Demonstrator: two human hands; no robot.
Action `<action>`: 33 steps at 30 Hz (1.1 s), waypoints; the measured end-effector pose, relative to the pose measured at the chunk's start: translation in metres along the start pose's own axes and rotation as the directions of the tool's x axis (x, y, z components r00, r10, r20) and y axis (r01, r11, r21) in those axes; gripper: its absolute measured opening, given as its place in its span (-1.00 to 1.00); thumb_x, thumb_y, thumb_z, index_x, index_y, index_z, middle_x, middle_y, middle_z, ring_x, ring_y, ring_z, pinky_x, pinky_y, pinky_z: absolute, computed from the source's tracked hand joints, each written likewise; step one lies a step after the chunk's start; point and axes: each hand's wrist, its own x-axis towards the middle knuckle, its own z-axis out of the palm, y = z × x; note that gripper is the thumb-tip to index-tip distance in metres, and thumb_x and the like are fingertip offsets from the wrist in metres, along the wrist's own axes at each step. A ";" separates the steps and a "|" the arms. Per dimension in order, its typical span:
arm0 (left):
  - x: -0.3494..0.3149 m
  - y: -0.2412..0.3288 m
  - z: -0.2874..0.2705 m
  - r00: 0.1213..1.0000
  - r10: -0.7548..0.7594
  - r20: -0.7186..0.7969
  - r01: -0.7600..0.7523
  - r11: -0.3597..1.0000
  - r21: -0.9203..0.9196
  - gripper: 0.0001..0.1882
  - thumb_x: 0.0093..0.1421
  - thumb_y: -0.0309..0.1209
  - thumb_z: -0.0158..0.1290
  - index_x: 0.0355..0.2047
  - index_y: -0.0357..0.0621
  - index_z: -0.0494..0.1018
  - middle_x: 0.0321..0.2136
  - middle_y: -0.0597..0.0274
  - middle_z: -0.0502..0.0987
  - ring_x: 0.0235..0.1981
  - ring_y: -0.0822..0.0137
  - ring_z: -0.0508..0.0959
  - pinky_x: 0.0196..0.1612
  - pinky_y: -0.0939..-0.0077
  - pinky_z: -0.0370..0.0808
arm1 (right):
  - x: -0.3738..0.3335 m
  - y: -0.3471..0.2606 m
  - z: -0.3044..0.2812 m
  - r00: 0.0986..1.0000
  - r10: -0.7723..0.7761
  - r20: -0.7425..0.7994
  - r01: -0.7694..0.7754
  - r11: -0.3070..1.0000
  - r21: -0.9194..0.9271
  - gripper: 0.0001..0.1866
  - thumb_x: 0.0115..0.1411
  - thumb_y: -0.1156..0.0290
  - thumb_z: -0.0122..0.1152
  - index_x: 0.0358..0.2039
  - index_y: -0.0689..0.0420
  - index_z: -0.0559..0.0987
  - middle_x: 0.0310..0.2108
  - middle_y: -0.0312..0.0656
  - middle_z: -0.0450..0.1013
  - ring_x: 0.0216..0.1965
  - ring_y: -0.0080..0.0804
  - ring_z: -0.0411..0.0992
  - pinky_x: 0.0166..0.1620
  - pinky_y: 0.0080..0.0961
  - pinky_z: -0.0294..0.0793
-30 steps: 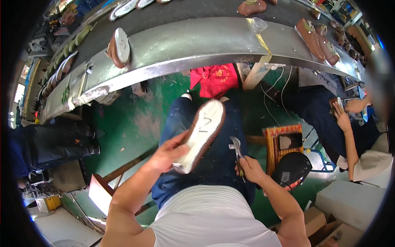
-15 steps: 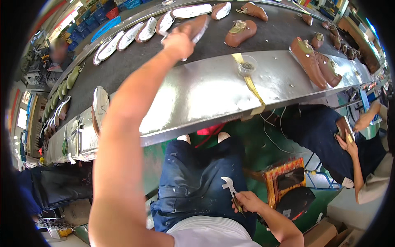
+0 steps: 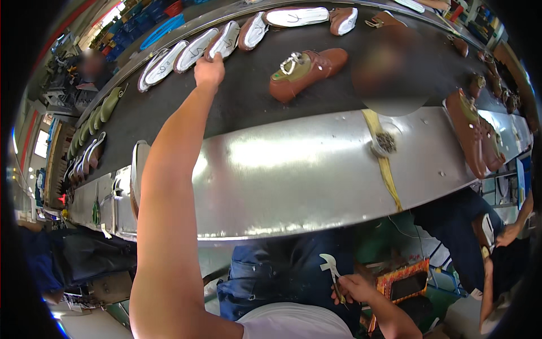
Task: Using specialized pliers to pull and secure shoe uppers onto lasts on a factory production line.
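My left hand reaches far over the dark belt, its fingers closed on the near end of an upturned shoe. That shoe shows a white underside with a pen mark and a brown edge. Similar shoes lie sole up on both sides of it. To the right, a brown lace-up shoe with a green tongue and pale laces stands upright on the belt. Low in front of my lap, my right hand grips the handle of metal lasting pliers, with the head pointing up.
A metal ledge runs along the belt's near side, carrying a small cup of tacks and a yellow strap. Brown shoes stand at the right; green ones line the left. A co-worker's hands hold a shoe at the right.
My left hand has let go of a brown shoe, which now stands upright on the belt, and moved left to an upturned one. My right hand still holds the pliers; the view has shifted.
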 end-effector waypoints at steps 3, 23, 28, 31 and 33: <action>0.032 -0.010 0.017 0.991 -0.118 -0.070 0.122 0.991 0.053 -0.13 0.11 0.09 0.14 0.16 -0.45 0.26 0.13 -0.22 0.40 0.18 -0.05 0.40 0.17 0.18 0.39 | 0.008 -0.009 -0.011 0.999 0.006 0.031 -0.008 0.999 0.052 -0.51 0.47 0.08 -0.26 -0.14 0.26 0.50 -0.34 -0.13 0.60 -0.44 -0.50 0.55 -0.55 -0.67 0.36; 0.171 -0.088 -0.005 0.937 0.161 0.309 -0.243 0.938 0.247 -0.01 0.03 0.41 0.03 0.10 -0.31 0.45 0.12 -0.16 0.44 0.17 -0.01 0.42 0.18 0.23 0.37 | 0.025 -0.066 -0.016 0.991 0.131 0.016 -0.132 0.985 0.112 -0.58 0.45 0.18 -0.18 -0.17 0.31 0.50 -0.40 -0.08 0.60 -0.42 -0.37 0.61 -0.58 -0.62 0.37; 0.099 -0.045 -0.011 0.941 0.042 0.336 -0.156 0.935 0.319 -0.07 0.13 0.26 0.08 0.21 -0.34 0.30 0.07 -0.19 0.47 0.11 0.01 0.47 0.15 0.29 0.36 | 0.015 -0.043 0.002 0.993 0.115 0.028 -0.116 0.993 0.034 -0.48 0.46 0.09 -0.27 -0.14 0.31 0.52 -0.35 -0.09 0.60 -0.36 -0.38 0.60 -0.53 -0.62 0.38; 0.051 -0.041 -0.050 0.960 0.067 0.273 -0.182 0.888 0.423 -0.15 0.11 0.27 0.08 -0.07 -0.44 0.51 -0.15 -0.20 0.59 -0.09 0.02 0.59 -0.04 0.26 0.48 | 0.011 -0.020 0.013 0.995 0.081 0.055 -0.082 0.997 0.014 -0.47 0.46 0.07 -0.28 -0.14 0.29 0.51 -0.34 -0.09 0.60 -0.37 -0.39 0.60 -0.54 -0.63 0.38; 0.015 -0.043 -0.089 0.903 0.084 0.422 -0.245 0.907 0.344 -0.11 0.07 0.26 0.12 0.01 -0.44 0.48 0.00 -0.18 0.53 0.04 0.02 0.54 0.07 0.31 0.44 | 0.006 -0.007 0.024 0.995 0.075 0.060 -0.076 0.997 0.023 -0.47 0.46 0.06 -0.28 -0.15 0.29 0.51 -0.34 -0.08 0.60 -0.38 -0.39 0.60 -0.55 -0.63 0.38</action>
